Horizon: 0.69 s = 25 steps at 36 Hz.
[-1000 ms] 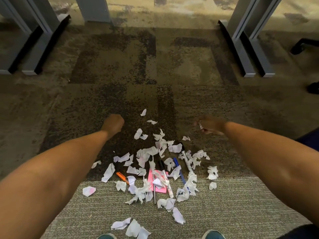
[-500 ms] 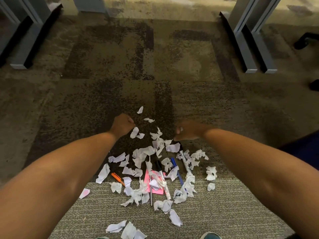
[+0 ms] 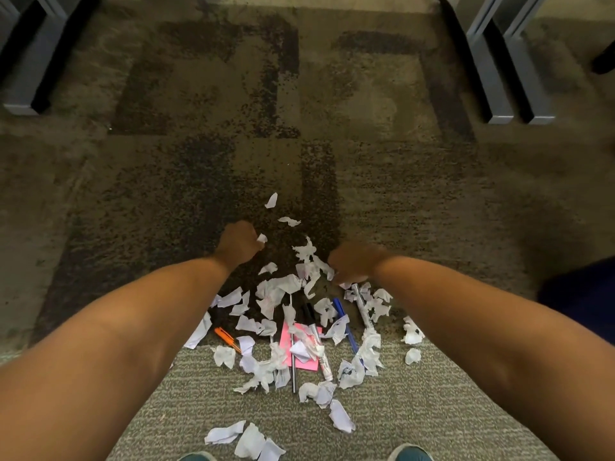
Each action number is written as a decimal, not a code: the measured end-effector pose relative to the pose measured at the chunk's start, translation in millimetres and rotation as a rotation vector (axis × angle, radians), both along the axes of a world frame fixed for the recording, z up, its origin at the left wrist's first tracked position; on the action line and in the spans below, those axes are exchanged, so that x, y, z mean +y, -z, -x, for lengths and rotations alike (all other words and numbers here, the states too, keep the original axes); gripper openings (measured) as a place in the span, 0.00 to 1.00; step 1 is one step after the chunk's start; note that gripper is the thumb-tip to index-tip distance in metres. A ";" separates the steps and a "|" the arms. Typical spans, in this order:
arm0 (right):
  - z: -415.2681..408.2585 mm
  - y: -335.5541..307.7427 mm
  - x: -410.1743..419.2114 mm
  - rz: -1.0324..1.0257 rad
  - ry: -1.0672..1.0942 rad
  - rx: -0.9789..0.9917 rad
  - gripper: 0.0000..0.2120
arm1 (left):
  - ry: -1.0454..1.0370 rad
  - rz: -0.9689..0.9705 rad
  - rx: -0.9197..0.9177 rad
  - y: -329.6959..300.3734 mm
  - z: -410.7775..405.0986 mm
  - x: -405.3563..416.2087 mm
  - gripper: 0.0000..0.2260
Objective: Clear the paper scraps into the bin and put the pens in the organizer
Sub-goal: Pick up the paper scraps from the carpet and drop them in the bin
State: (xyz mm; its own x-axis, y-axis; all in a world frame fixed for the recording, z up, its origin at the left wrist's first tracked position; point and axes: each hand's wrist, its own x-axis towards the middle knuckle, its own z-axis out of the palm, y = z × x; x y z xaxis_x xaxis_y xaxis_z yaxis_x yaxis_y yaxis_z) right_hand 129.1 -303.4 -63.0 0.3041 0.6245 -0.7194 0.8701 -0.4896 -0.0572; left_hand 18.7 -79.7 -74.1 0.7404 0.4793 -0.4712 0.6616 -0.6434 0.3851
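White paper scraps [image 3: 278, 289] lie in a loose pile on the carpet in front of me. Mixed into it are an orange pen [image 3: 227, 337], a black marker [image 3: 309, 316], a blue pen [image 3: 344, 322], a clear pen [image 3: 362, 311] and a pink note [image 3: 301, 351]. My left hand [image 3: 238, 244] is curled at the pile's far left edge, with a small scrap [image 3: 262, 238] at its fingertips. At the far right edge my right hand [image 3: 352, 266] rests curled, knuckles up, on the scraps, and its fingers are hidden. No bin or organizer is in view.
Grey table legs stand at the back left [image 3: 30, 61] and back right [image 3: 492, 78]. A black chair foot [image 3: 604, 61] shows at the far right. A dark blue shape [image 3: 582, 294] sits at the right edge. My shoes [image 3: 411, 452] are at the bottom.
Both hands moved inward and down to the far edge of the pile, the right one furthest. My left hand now touches a scrap. The view tilted slightly downward.
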 end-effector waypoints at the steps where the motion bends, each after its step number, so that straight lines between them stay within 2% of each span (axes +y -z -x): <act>1: -2.0 -1.0 -1.4 0.000 0.039 0.023 0.18 | -0.002 0.002 -0.009 -1.4 0.4 0.0 0.12; 7: -18.1 -19.7 -10.5 -0.088 0.209 0.040 0.21 | -0.082 0.098 -0.087 -18.2 5.2 0.6 0.08; 15: -35.0 -51.8 -23.2 -0.184 0.410 0.108 0.09 | -0.085 0.336 -0.155 -44.8 12.1 3.6 0.13; 18: -40.4 -62.6 -28.1 -0.284 0.486 0.153 0.10 | 0.008 0.309 -0.132 -56.6 13.4 0.9 0.15; 21: -43.2 -71.9 -32.3 -0.353 0.600 0.207 0.08 | 0.016 0.249 -0.163 -63.7 12.7 0.3 0.16; 25: -44.9 -76.8 -37.4 -0.411 0.687 0.238 0.08 | -0.008 0.219 -0.131 -62.1 9.8 1.1 0.06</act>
State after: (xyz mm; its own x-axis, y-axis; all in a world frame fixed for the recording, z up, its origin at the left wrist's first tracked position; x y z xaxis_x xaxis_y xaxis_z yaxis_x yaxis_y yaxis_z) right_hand 174.0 -340.8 13.8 0.5816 0.5823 -0.5681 0.3272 -0.8068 -0.4920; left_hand 8.9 -78.6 -12.0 0.7982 0.3829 -0.4650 0.6021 -0.5302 0.5969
